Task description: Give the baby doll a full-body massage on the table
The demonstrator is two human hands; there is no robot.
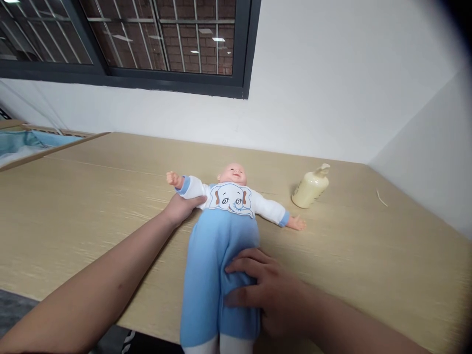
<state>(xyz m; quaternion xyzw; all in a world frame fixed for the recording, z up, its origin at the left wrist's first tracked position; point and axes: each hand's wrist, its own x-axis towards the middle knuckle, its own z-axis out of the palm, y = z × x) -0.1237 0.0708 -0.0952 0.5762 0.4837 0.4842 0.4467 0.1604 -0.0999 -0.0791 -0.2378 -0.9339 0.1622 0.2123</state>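
Observation:
A baby doll (206, 260) lies on its back on the wooden tabletop (114, 196), head toward the wall and arms spread wide. Its white top has an elephant face on the chest, and its trousers are light blue. My left hand (183, 207) grips the doll's side below its raised arm; the thumb rests on the top, while the other fingers are mostly hidden. Lower down, my right hand (271, 290) is curled over one trouser leg from the right, thumb and fingers pressing on the cloth.
A cream pump bottle (310, 189) stands right of the doll, beyond its outstretched hand. Farther right lies a thin pale strip (381, 197). A wooden-edged bin with blue lining (55, 138) is at the far left. White walls (313, 98) and a dark-framed window (177, 82) border the table's back.

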